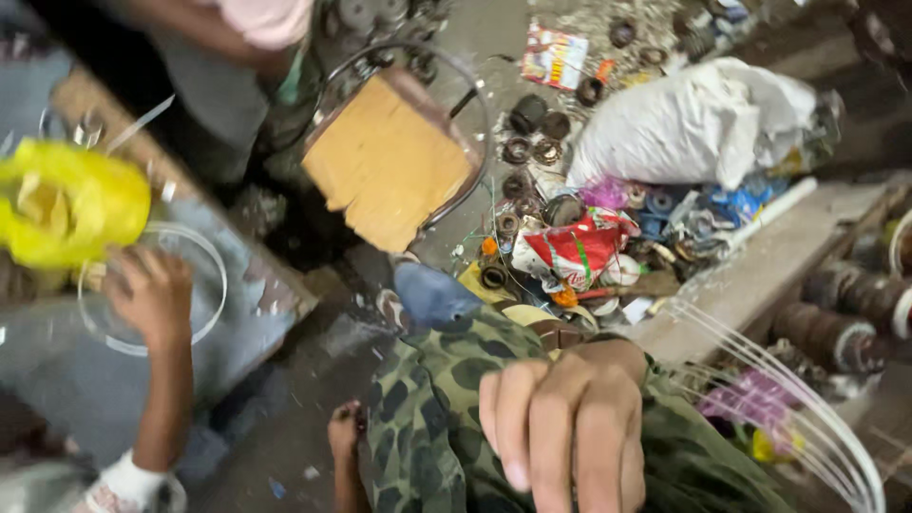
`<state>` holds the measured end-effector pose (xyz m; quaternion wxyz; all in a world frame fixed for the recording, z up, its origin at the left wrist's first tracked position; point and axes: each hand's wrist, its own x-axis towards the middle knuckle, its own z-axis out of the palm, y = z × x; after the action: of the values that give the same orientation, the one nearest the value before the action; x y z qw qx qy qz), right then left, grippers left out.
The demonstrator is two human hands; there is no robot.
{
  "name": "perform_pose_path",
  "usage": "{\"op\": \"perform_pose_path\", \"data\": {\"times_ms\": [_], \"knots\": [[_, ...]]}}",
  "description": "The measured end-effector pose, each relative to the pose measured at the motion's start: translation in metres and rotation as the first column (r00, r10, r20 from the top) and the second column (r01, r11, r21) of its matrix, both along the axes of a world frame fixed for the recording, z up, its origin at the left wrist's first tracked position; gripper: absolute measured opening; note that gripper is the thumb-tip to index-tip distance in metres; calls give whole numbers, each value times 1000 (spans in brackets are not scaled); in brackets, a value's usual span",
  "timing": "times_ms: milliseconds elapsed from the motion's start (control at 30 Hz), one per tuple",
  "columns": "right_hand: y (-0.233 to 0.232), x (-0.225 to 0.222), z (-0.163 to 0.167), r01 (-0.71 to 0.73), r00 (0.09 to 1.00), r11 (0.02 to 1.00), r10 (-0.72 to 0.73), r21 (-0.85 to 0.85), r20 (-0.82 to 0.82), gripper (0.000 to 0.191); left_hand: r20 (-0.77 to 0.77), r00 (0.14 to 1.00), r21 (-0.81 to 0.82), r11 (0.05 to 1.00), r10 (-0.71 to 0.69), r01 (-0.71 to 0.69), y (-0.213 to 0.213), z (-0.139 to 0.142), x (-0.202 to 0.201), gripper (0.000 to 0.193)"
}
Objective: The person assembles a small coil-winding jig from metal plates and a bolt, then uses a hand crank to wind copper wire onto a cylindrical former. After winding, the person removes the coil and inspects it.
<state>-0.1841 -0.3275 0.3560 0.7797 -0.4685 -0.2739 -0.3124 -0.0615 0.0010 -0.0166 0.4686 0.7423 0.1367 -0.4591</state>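
Observation:
My left hand (152, 296) reaches out at the left and grips the near rim of a clear round dish (204, 285) lying on a grey surface. A crumpled yellow plastic bag (66, 204) sits just beyond it. My right hand (570, 418) is close to the camera at the bottom centre. Its fingers lie together and bend down over a camouflage-clad knee (427, 408). Its palm is hidden, and nothing shows in it. Loops of white wire (817, 418) curve past its right side.
A tan wooden block (385, 161) inside a wire ring stands ahead. Several dark round metal parts (532, 128), a red-and-white bag (570, 249) and a white sack (693, 123) litter the floor. Rusty spools (836, 328) sit at the right. Another person in pink (266, 19) is at the top.

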Motion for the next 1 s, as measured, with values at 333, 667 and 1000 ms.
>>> {"op": "perform_pose_path", "data": {"times_ms": [333,667,1000], "knots": [[-89,-75,-54,310,947,951,-309,3,-91,31,136,906,121,914,-401,387,-175,33,23,40],[-334,-146,-291,839,130,543,-267,-38,-955,22,65,911,256,889,-407,379,-370,25,-39,37],[-361,-282,-392,806,-468,491,187,-331,-863,13,366,439,315,553,-821,771,-603,46,-32,40]]}}
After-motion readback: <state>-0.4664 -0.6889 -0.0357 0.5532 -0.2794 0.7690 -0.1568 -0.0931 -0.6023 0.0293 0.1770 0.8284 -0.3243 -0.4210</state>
